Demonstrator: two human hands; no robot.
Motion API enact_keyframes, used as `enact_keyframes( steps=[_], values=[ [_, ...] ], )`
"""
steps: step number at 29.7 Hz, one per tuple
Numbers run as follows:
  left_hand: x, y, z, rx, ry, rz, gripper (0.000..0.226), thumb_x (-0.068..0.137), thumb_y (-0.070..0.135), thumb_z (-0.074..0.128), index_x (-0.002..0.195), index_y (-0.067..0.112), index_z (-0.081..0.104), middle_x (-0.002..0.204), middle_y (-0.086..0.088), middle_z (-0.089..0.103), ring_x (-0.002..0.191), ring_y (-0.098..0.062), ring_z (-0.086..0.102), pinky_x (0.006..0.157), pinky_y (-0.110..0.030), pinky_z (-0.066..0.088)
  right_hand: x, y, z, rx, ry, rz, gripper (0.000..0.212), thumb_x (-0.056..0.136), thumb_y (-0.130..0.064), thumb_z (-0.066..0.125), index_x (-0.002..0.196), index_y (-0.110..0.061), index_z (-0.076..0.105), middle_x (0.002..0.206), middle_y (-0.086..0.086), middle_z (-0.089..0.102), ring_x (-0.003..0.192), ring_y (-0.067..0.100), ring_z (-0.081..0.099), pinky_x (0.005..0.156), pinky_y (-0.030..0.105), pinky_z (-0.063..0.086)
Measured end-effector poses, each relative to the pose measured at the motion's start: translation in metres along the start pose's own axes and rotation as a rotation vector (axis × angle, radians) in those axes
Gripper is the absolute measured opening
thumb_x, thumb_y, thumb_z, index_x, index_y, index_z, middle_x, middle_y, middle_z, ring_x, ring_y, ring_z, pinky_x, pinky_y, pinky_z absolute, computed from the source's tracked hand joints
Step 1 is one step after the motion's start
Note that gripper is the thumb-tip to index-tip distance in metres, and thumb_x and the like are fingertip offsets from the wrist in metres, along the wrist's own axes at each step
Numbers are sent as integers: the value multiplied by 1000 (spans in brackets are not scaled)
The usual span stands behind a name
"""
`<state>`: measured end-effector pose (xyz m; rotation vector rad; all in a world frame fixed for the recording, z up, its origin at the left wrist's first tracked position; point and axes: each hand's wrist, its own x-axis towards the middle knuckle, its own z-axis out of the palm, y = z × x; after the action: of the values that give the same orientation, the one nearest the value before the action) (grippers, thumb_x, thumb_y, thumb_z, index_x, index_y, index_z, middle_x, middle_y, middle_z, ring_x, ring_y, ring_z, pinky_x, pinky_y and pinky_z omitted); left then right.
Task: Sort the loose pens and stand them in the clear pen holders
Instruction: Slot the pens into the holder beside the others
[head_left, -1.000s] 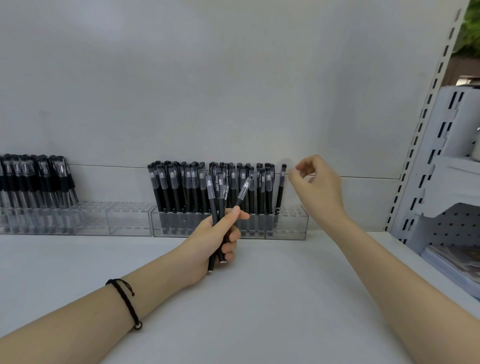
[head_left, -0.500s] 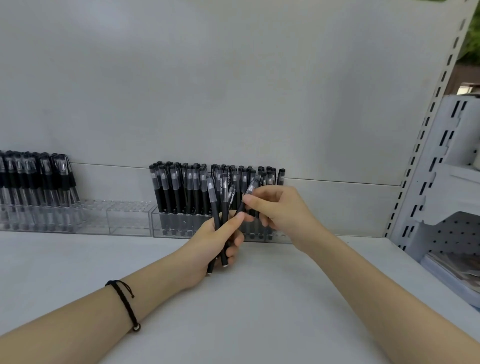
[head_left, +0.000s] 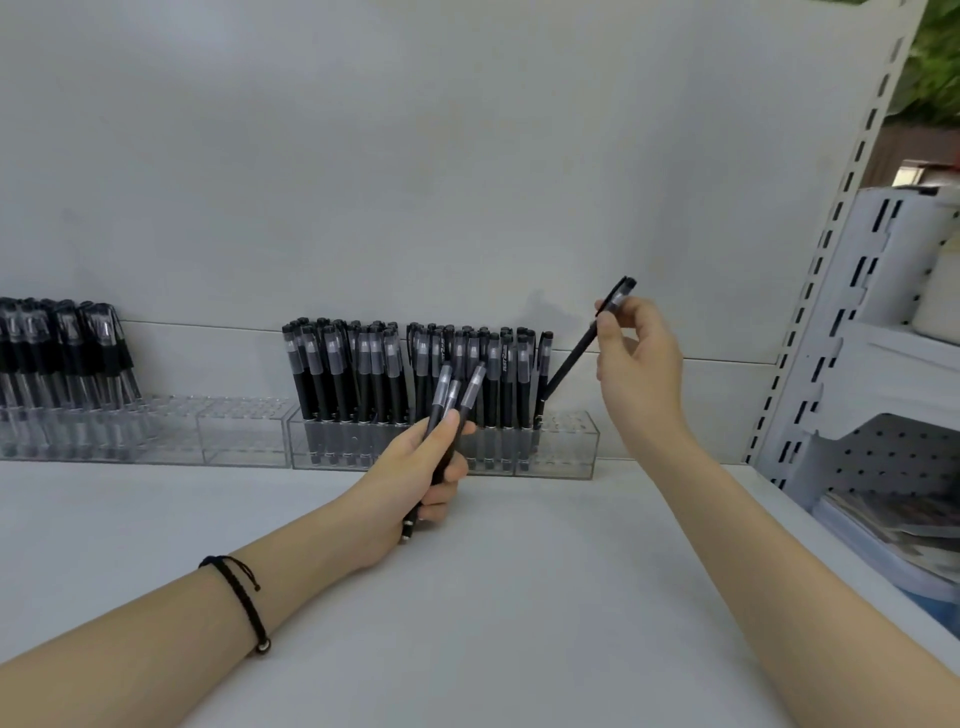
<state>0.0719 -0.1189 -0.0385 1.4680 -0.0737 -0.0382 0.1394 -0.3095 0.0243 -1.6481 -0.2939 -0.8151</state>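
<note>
Right hand pinches one slim black plastic pen with clear cap near its cap end, tip slanting down-left to just above the clear acrylic pen holder at the white shelf's back edge. Left hand grips a small bundle of like pens, fingers curled round the barrels. Pens look light, stiff, smooth and likely slippery — hold the upper barrel, steer the tip into a free hole.

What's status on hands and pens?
Left hand grips bundle of black capped pens. Right hand pinches one black pen, tilted, tip at right end of clear plastic pen holder. Nothing blocking.
</note>
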Motion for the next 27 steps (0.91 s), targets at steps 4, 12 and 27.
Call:
enact_keyframes(
  steps=[4,12,27],
  values=[
    [1,1,1,-21,6,-27,23,102,38,40,99,16,43,58,5,41,44,-9,24,39,-19,22,-4,7,2,-150,-130,-52,11,98,-15,51,105,-19,59,93,-12,61,76,15,52,74,29,43],
    [3,-3,1,-32,20,4,17,102,32,43,100,16,46,62,3,50,45,-9,30,40,-20,23,-12,27,8,-314,-311,61,27,89,-22,66,108,-26,46,86,-6,65,70,20,58,71,38,50],
    [5,-5,5,-41,53,124,21,95,31,56,105,14,63,84,1,74,50,-11,47,46,-23,33,-40,1,21,-180,-604,76,14,87,-35,69,76,-27,71,65,-8,68,51,0,51,56,21,40]
  ],
)
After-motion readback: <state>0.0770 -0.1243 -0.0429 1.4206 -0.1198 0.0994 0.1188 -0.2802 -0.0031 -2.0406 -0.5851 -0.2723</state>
